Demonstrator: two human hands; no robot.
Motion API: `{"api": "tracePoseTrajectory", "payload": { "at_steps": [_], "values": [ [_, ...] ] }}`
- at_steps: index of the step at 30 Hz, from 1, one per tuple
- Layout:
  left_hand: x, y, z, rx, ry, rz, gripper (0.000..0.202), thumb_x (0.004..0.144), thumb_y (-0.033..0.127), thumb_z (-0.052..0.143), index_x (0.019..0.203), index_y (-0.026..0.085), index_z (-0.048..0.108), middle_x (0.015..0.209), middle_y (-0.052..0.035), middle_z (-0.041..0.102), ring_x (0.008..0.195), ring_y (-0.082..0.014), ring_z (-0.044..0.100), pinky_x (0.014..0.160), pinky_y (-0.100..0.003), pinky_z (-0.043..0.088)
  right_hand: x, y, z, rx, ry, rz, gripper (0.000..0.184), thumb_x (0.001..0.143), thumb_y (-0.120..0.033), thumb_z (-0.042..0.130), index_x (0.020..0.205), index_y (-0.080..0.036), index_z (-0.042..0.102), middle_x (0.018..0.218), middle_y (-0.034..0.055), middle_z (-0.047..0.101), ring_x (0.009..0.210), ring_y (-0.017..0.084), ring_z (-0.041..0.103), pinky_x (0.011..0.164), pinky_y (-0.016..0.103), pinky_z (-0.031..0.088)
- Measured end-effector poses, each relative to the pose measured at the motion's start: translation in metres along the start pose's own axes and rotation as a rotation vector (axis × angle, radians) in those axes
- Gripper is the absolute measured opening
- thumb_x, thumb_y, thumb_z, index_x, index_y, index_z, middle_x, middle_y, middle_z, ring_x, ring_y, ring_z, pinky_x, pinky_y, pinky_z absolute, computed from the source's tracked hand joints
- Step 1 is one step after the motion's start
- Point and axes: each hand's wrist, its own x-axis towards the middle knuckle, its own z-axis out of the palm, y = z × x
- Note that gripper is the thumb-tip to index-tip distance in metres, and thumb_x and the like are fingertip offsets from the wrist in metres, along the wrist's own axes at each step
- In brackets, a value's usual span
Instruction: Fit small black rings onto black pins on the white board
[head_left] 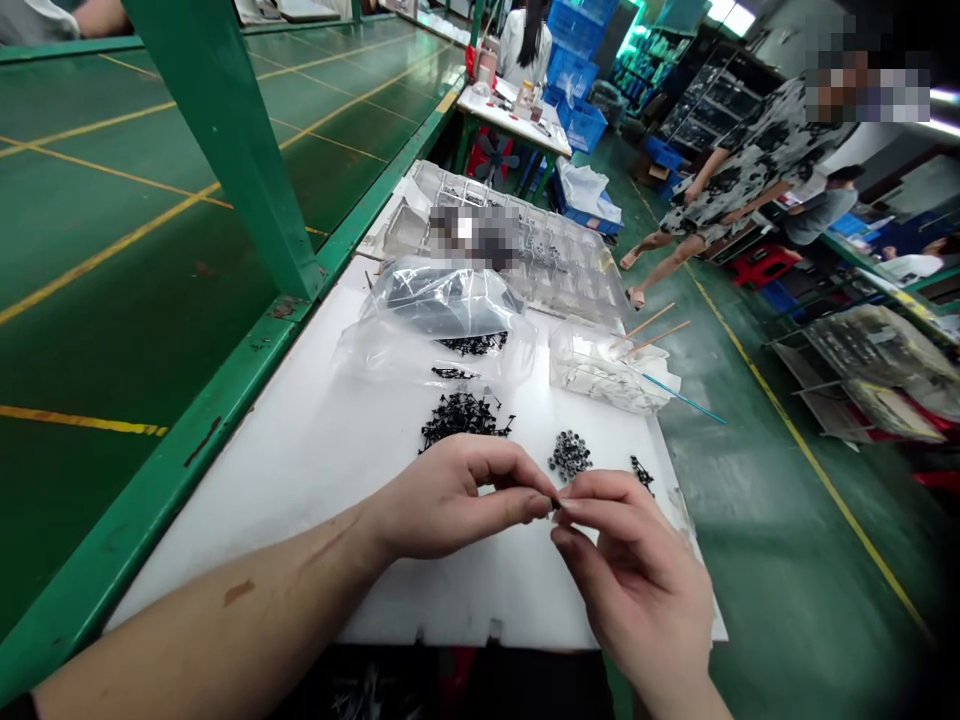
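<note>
the left hand [450, 500] and right hand [630, 570] narrowly pinch a tiny black part [556, 504] together, above a white board [300, 530], near a heap of spiky black parts [461, 422].

Blue plastic crates [571, 75] beside a far table [510, 115]

The bare left forearm [217, 610] reaches in from the lower left, and the left hand [450, 500] curls into a pinch. The right hand [637, 580] rises from below, its fingertips [581, 512] meeting the left thumb [525, 507] tip to tip.
</note>
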Motion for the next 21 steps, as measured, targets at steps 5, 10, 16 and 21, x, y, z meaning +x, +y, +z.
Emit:
{"api": "tracePoseTrajectory", "payload": {
  "at_steps": [5,10,16,21],
  "values": [
    [-0.001,0.003,-0.001,0.025,0.055,-0.065,0.011,0.102,0.025,0.076,0.097,0.018,0.083,0.093,-0.0045,0.083,0.087,-0.018,0.075,0.08,-0.026,0.057,-0.001,0.005,0.002,0.064,0.065,0.124,0.016,0.103,-0.016,0.076,0.111,-0.029,0.079,0.107,0.0046,0.074,0.1,0.016,0.075,0.082,0.024,0.065],
    [-0.002,0.003,-0.002,0.065,0.043,-0.092,0.015,0.104,0.027,0.072,0.094,0.019,0.079,0.092,-0.0024,0.079,0.087,-0.0172,0.071,0.082,-0.027,0.054,0.006,0.008,0.006,0.079,0.068,0.091,0.024,0.101,-0.019,0.08,0.121,-0.031,0.079,0.108,0.0043,0.074,0.09,0.014,0.075,0.08,0.024,0.065],
    [-0.003,-0.004,-0.005,0.099,-0.018,-0.227,0.029,0.11,0.043,0.066,0.095,0.02,0.077,0.093,-0.0036,0.076,0.089,-0.0197,0.069,0.081,-0.029,0.052,0.019,0.011,0.011,0.024,0.019,-0.054,0.029,0.102,-0.008,0.071,0.118,-0.029,0.083,0.1,0.0049,0.074,0.088,0.013,0.075,0.075,0.02,0.063],
    [-0.004,-0.007,-0.006,0.153,-0.037,-0.241,0.039,0.112,0.052,0.061,0.091,0.021,0.071,0.089,-0.0033,0.071,0.086,-0.0198,0.066,0.078,-0.028,0.051,0.026,0.008,0.011,0.057,-0.046,-0.062,0.031,0.101,-0.012,0.07,0.12,-0.032,0.083,0.098,0.0046,0.077,0.085,0.017,0.077,0.073,0.025,0.064]
  ]
}}
